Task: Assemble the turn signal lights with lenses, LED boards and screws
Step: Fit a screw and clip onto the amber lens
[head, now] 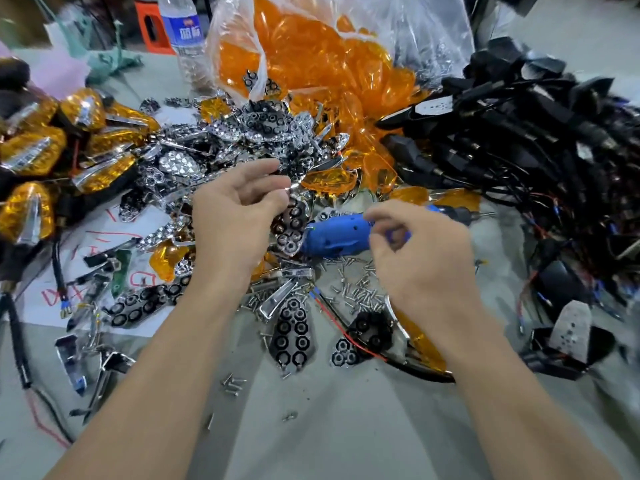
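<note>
The left hand [239, 206] is pinching a chrome reflector plate with black hexagonal sockets [292, 221] between thumb and curled fingers, holding it upright above the table's central heap of identical reflectors [263, 140]. The right hand [420, 251] is hovering just over a blue cordless electric screwdriver [337, 233], thumb and forefinger nearly meeting; whether they are gripping anything cannot be told. Small silver screws [360, 289] are lying scattered beneath it. A clear bag of orange translucent lenses [311, 60] is sitting behind.
</note>
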Demonstrator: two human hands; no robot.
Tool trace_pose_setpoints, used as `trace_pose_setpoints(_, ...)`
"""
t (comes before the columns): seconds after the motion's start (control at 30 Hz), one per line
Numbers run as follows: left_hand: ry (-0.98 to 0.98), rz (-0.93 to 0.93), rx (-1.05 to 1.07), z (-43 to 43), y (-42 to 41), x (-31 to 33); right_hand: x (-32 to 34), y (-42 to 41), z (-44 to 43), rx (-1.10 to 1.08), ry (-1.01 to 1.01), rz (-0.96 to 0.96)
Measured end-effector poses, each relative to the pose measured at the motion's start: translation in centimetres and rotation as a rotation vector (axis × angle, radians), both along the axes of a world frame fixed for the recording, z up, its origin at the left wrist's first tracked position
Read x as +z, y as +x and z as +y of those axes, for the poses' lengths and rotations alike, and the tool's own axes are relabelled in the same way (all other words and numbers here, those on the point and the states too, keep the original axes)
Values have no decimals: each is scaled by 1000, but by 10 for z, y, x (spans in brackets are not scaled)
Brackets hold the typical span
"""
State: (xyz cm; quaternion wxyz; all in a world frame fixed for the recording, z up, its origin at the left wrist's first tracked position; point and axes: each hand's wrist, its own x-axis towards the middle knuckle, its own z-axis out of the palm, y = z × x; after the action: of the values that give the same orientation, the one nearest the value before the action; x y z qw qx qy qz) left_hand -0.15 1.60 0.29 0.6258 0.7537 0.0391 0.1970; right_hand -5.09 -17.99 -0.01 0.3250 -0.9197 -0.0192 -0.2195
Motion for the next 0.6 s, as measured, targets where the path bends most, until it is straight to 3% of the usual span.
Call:
trace_pose_setpoints(0.13,207,-71,179,-1,-3,0,10,0,-30,-123,-85,144)
trace_pose_setpoints(0.23,330,10,190,4,-2,-2,20,-5,-43,-229,-81,116)
trace_pose_setpoints(0.33,501,35,99,3,-4,-5,23,-8,-44,-173,-245,395)
trace_pose_setpoints(0.4,557,43,33,-1,-6,-6,19,-8,-43,-59,-225,529)
trace_pose_setpoints(0.6,590,-64,57,-9,-10,-1,10,-2,-31,29,-93,372)
